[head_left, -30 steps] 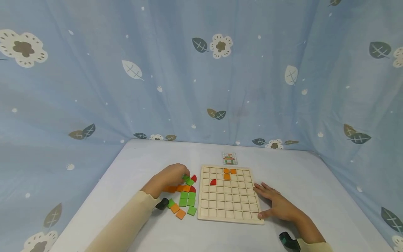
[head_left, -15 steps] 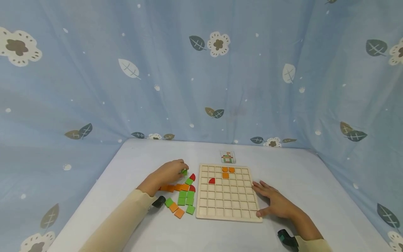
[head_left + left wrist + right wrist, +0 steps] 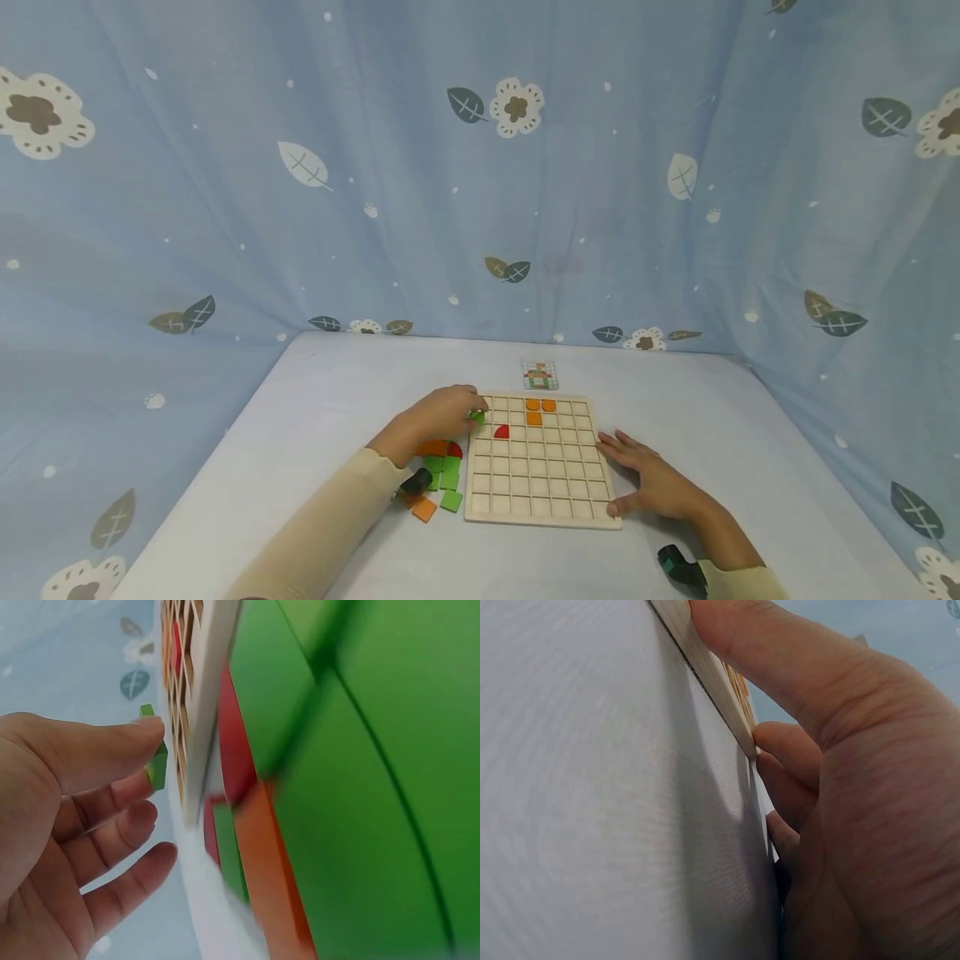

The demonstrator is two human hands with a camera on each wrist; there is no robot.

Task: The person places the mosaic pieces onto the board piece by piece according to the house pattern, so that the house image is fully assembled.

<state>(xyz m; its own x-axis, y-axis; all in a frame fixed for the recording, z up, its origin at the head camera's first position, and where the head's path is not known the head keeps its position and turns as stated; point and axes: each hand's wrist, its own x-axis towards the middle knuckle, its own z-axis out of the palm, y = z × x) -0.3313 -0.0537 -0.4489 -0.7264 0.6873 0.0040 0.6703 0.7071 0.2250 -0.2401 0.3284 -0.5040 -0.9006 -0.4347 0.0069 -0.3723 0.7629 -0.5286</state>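
Observation:
The left hand (image 3: 442,414) pinches a green tile (image 3: 477,417) over the upper left edge of the wooden grid board (image 3: 536,483); in the left wrist view the green tile (image 3: 157,766) is between thumb and index finger. Resting along the board's right edge, the right hand (image 3: 654,482) has its fingers spread and its thumb at the lower right corner; the right wrist view has the thumb on the board's edge (image 3: 727,694). On the grid lie two orange circles (image 3: 532,405), an orange square (image 3: 533,418) and a red quarter-circle (image 3: 502,432).
Left of the board lie several loose green tiles (image 3: 451,500), orange tiles (image 3: 424,510) and a red piece (image 3: 455,450), partly under the left hand and wrist. A small pattern card (image 3: 539,375) lies behind the board. A blue patterned curtain (image 3: 405,183) hangs around the table.
The left hand has moved right from the loose tiles to the board's upper left with the green tile in its fingers. The right hand stays at the board's right edge.

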